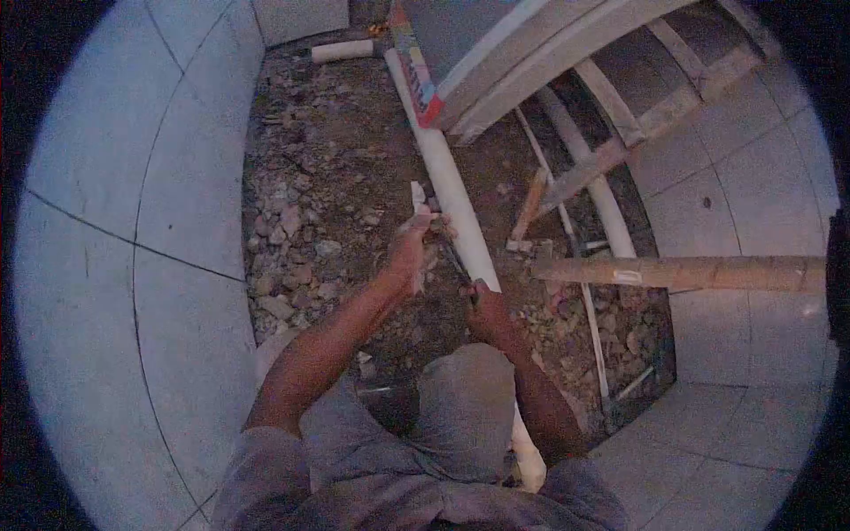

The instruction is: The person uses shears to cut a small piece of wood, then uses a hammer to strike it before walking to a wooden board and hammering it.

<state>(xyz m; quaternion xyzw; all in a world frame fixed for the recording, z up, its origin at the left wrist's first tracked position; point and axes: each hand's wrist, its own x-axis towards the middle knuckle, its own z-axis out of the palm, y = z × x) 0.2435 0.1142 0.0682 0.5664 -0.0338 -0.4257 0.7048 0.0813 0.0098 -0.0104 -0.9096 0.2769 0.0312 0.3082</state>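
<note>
A long white pipe [456, 195] runs from the upper middle down toward my knees. My left hand [412, 248] is beside it on the left, its fingers bent around something small and pale that I cannot make out. Close to the pipe's lower visible part is my right hand [485, 310], closed, at the near end of a thin dark object [458, 259] that slants up toward my left hand. What that object is cannot be told. A white scrap [417, 195] sticks up just above my left fingers.
Stony soil [305, 186] lies beneath. A short white pipe piece [343, 51] is at the top. On the right are a wooden ladder-like frame [611, 102], a thick round pole [726, 273] and another pale pipe [611, 217]. Pale slabs [133, 265] border the left.
</note>
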